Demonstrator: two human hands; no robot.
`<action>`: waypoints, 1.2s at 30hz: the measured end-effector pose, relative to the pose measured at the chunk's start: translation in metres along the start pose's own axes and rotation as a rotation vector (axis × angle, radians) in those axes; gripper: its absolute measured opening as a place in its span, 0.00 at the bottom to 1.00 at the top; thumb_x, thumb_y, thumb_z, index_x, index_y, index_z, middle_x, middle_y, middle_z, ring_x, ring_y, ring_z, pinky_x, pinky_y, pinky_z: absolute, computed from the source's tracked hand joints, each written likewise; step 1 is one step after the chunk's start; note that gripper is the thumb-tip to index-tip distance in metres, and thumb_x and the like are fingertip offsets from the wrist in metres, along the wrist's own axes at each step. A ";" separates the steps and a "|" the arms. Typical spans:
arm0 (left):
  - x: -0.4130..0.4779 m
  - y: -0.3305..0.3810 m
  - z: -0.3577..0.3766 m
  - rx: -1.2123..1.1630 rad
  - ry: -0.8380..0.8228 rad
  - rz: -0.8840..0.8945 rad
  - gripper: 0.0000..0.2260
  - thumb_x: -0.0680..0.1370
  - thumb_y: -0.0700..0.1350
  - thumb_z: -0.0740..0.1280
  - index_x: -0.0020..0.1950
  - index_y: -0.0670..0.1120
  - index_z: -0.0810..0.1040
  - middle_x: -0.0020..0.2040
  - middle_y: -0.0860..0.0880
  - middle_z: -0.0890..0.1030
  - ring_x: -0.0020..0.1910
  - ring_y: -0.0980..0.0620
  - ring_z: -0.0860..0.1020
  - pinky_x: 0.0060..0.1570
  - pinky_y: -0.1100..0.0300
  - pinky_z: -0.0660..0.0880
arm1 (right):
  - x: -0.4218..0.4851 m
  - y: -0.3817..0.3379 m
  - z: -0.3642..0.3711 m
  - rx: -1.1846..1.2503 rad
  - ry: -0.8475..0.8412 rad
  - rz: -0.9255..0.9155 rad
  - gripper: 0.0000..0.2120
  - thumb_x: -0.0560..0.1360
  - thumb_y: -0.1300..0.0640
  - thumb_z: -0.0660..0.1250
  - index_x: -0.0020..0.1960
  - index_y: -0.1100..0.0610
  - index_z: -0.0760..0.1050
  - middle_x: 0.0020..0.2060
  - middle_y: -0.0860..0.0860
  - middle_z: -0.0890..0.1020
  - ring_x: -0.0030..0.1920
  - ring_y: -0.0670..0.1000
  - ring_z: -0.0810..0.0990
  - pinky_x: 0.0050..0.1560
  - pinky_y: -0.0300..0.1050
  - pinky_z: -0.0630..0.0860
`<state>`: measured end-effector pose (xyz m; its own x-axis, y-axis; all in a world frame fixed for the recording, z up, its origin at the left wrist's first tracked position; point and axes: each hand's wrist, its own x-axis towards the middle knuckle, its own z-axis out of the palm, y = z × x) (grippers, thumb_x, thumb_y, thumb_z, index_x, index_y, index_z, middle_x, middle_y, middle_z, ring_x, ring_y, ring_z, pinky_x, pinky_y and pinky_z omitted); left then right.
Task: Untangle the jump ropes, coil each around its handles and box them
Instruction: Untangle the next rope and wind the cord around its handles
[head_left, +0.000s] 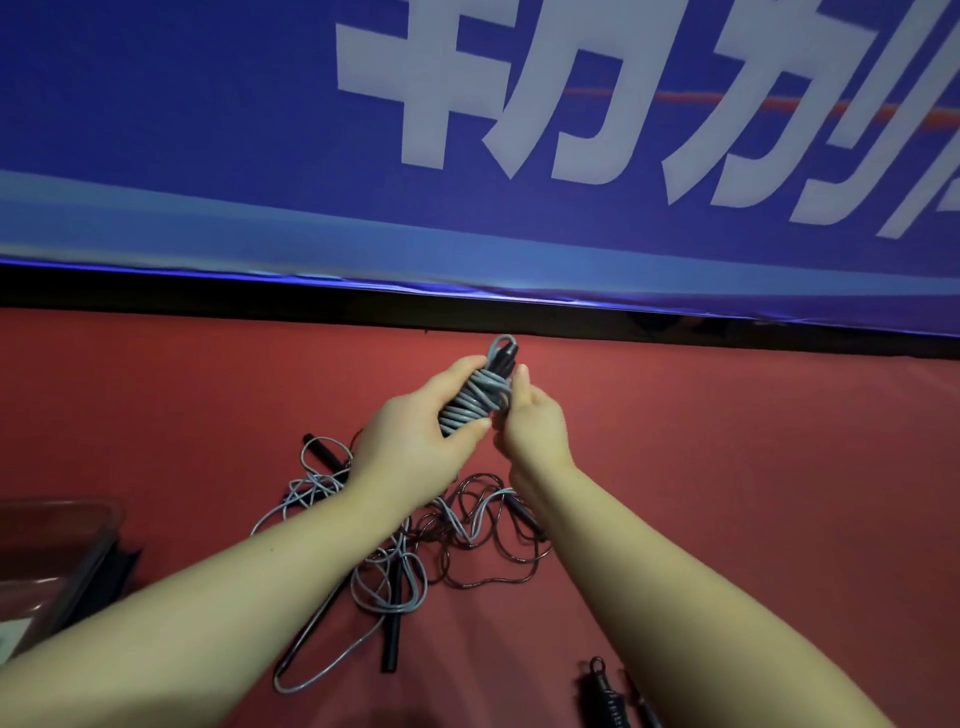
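Where the red floor (727, 467) meets the bottom edge of the view, a dark wound rope (605, 693) is seen at the lower right, partly cut off by the frame. At the far left a clear plastic box (78, 506) is set on the same floor, well apart from the hands; what lies in it cannot be told. Between the two forearms a loose tangle is spread out: a grey cord (387, 582) is looped over and through a thinner dark cord (493, 525). A black handle (392, 642) is laid among them near the person, and a second handle (322, 452) is seen just beyond the left wrist. Above this pile, clear of the floor, a grey coiled bundle (475, 397) is held between both hands. Its turns are wrapped round dark handle ends (503, 365), which are seen at the top together with a small grey loop. The left hand (410, 436) is closed round the bundle from the left, with the thumb laid across the lower turns. The right hand (532, 421) is curled against the bundle's right side and grips it, the thumb raised beside the handle ends. Farther off, a black strip (208, 296) is seen along the floor's edge, and behind it a blue banner (208, 130) printed with large white characters is hung.
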<state>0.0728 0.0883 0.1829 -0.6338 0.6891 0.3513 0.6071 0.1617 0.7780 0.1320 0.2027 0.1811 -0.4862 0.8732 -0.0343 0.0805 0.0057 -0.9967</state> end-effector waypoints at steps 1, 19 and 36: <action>0.003 -0.004 0.000 0.040 0.023 -0.012 0.26 0.70 0.55 0.67 0.65 0.70 0.64 0.52 0.58 0.82 0.50 0.54 0.81 0.50 0.56 0.77 | 0.001 0.000 0.001 0.129 -0.031 0.127 0.21 0.82 0.47 0.53 0.34 0.54 0.70 0.25 0.48 0.69 0.21 0.44 0.63 0.25 0.38 0.61; 0.008 -0.044 0.009 -0.299 -0.110 -0.417 0.31 0.70 0.43 0.74 0.72 0.54 0.69 0.53 0.49 0.81 0.45 0.54 0.80 0.43 0.61 0.72 | -0.008 -0.039 -0.028 0.045 -0.567 -0.411 0.14 0.73 0.71 0.64 0.38 0.54 0.72 0.42 0.46 0.83 0.49 0.43 0.82 0.53 0.37 0.77; 0.008 -0.011 0.005 -0.622 -0.114 -0.341 0.27 0.74 0.34 0.69 0.69 0.53 0.70 0.41 0.46 0.84 0.38 0.50 0.82 0.41 0.56 0.77 | 0.014 -0.026 -0.033 0.796 -0.224 0.591 0.09 0.78 0.59 0.63 0.39 0.59 0.73 0.25 0.50 0.77 0.21 0.44 0.72 0.39 0.40 0.72</action>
<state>0.0634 0.0956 0.1740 -0.6651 0.7468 0.0059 -0.0228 -0.0282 0.9993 0.1515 0.2312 0.2091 -0.7148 0.5191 -0.4685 -0.2022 -0.7949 -0.5721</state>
